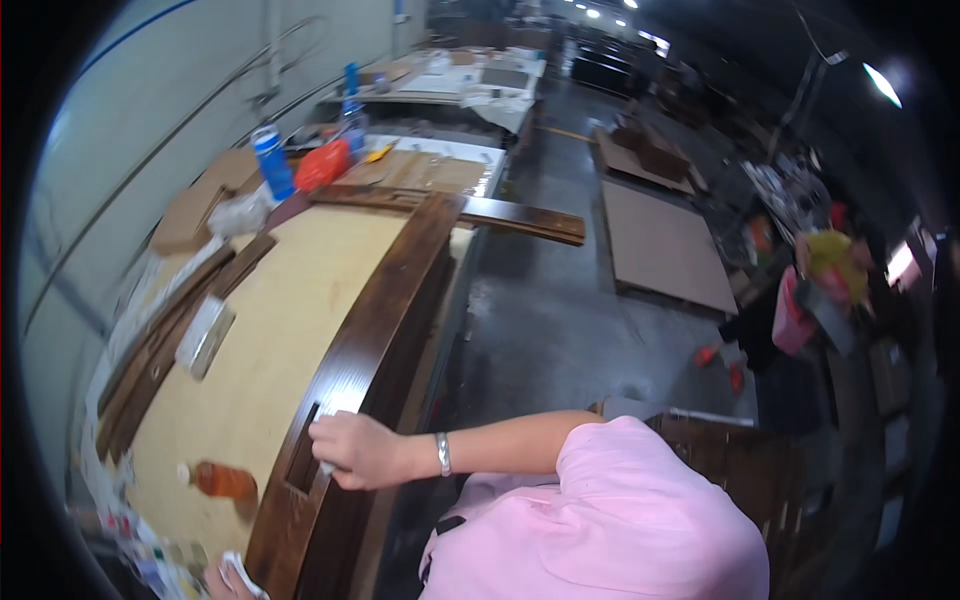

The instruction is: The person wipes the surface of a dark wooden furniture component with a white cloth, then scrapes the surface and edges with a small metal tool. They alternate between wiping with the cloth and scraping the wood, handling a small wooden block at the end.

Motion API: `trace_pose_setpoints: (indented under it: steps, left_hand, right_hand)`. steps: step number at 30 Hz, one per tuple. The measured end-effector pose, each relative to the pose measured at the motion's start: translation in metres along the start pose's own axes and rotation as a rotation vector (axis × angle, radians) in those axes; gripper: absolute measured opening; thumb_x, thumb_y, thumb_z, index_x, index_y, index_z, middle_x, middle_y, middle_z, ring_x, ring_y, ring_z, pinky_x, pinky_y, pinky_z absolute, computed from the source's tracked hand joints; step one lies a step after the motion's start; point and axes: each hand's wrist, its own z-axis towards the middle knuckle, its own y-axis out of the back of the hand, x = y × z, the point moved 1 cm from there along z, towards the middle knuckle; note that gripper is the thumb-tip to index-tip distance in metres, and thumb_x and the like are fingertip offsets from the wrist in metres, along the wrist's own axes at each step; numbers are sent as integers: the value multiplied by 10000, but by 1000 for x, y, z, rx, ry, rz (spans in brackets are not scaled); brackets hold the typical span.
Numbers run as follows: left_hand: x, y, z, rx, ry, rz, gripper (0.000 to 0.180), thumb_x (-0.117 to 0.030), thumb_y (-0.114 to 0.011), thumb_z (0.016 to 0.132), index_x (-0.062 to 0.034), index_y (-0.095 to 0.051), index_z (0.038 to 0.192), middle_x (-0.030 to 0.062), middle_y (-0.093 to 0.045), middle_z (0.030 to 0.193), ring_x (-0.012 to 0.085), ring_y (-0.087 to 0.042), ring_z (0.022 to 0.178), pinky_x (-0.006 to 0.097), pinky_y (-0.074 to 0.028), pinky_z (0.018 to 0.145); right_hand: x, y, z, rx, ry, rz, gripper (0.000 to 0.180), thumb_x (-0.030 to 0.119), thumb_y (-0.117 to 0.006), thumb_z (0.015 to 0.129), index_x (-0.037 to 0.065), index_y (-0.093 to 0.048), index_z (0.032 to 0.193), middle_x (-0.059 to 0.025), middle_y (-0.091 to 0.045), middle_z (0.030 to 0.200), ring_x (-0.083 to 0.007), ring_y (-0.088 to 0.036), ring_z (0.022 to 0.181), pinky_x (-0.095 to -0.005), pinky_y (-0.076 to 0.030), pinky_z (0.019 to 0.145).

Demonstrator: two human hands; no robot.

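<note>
Curled fingers of the right hand [352,452] close on a small pale piece [327,468], mostly hidden, at the rectangular slot in a long, glossy, dark brown wooden beam [370,320]; the left hand [219,586], cut by the view's lower border beside the beam's near end, has a crumpled white cloth [238,573] at its fingers, its firmness impossible to tell.

The beam runs along the right edge of a pale yellow wooden worktop [285,290]; a hard rightward push might shift it over that edge; the slot's rim could snag the piece or a fingertip; a wide swing of the left hand could topple the amber-filled, clear bottle [225,481] towards the near left corner.

At the far edge, a dark brown wooden strip [525,218] juts past the right corner, where a passing body could jog it; the widest room lies mid-worktop, between the beam and narrow dark brown lengths [165,370] along the left edge.
</note>
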Motion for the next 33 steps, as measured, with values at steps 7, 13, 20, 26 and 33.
trace_pose_setpoints:
  steps: [7, 13, 20, 26, 33]
  left_hand:
    - [-133, 29, 5, 41, 169, 112, 432, -301, -573, 1008, 71, -620, 1222, 273, -634, 1199, 414, -587, 1089, 442, -453, 966]
    - [-106, 26, -2, 65, 255, 75, 453, -311, -566, 1021, 70, -575, 1266, 251, -614, 1233, 363, -569, 1094, 417, -463, 950]
    - [-78, 27, 12, 242, 140, -24, 401, -316, -556, 1027, 32, -622, 1215, 237, -632, 1158, 370, -577, 1058, 429, -459, 947]
    - [-45, 27, 33, 399, -257, 33, 231, -108, -470, 1008, 61, -621, 1053, 182, -623, 950, 306, -609, 923, 402, -472, 845]
    - [-80, 41, 42, 607, -59, -469, 229, -180, -575, 987, -3, -664, 1103, 1, -601, 853, 86, -538, 752, 271, -440, 643]
  right_hand:
    - [-110, 111, -35, -237, -359, -75, 160, 54, -696, 685, 26, -583, 793, -110, -516, 839, -319, -548, 835, -423, -466, 748]
    - [-115, 115, -30, -289, -469, -27, 154, 39, -684, 706, 11, -551, 778, -119, -514, 849, -329, -555, 857, -429, -468, 745]
    - [-72, 63, -27, -428, -576, -98, 178, 34, -681, 696, 0, -519, 762, -127, -514, 830, -321, -562, 826, -410, -465, 718]
    - [14, -22, -20, -469, -496, -42, 171, 75, -705, 683, 10, -579, 778, -155, -542, 862, -342, -581, 863, -414, -490, 750]
    - [85, -42, -11, -445, -597, -118, 142, 72, -735, 700, -22, -661, 776, -152, -608, 800, -304, -626, 744, -387, -506, 690]
